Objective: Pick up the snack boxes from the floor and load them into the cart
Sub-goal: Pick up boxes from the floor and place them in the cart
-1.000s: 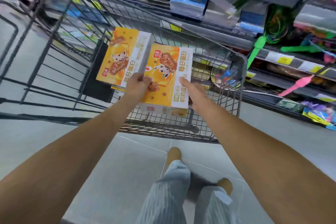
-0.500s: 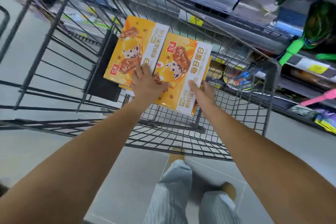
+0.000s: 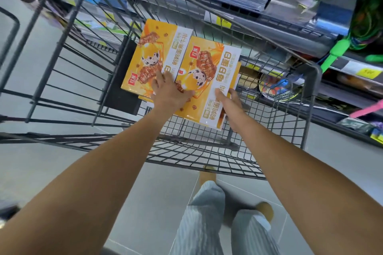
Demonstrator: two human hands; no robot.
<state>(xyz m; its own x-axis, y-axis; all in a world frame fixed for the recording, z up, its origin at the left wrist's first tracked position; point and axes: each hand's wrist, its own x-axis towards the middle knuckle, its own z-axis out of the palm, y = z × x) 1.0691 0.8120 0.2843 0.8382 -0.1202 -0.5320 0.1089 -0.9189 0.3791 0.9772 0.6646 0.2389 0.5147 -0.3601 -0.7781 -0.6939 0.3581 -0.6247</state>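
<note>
Two orange snack boxes lie side by side inside the wire cart (image 3: 209, 152). The left snack box (image 3: 148, 58) sits by the cart's dark end panel. The right snack box (image 3: 207, 87) partly overlaps it and lies on more orange boxes, of which only the edges show. My left hand (image 3: 169, 92) rests flat on top where the two boxes meet, fingers spread. My right hand (image 3: 229, 100) holds the right edge of the right box, thumb on its top face and fingers down its side.
Store shelves (image 3: 269, 27) with packaged goods and yellow price tags run along the far side and right of the cart. Green (image 3: 335, 51) and pink toys hang off the shelves at right. Grey tiled floor (image 3: 62, 161) surrounds the cart; my legs stand just behind it.
The right box has come down from above the cart onto the stack inside. My left hand has gone from gripping its left edge to lying flat on top.
</note>
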